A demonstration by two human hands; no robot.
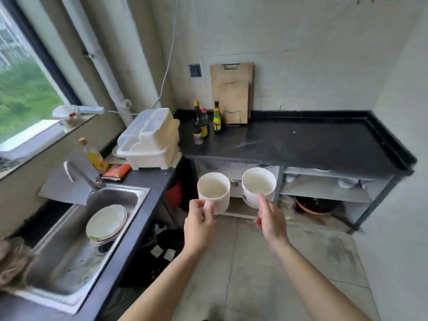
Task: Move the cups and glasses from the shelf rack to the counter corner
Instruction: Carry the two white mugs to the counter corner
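Observation:
I hold two white mugs in the air in front of the black counter. My left hand grips the handle of the plain left mug. My right hand holds the right mug, which has a dark pattern on its side, by its near wall. Both mugs stand upright and look empty. Beneath the counter is the shelf rack, where small bowls or cups show dimly on the upper shelf.
Sauce bottles and a wooden cutting board stand at the counter's back left corner. A white plastic dish box sits left of them. The steel sink at the left holds stacked plates. A dark pan lies under the rack.

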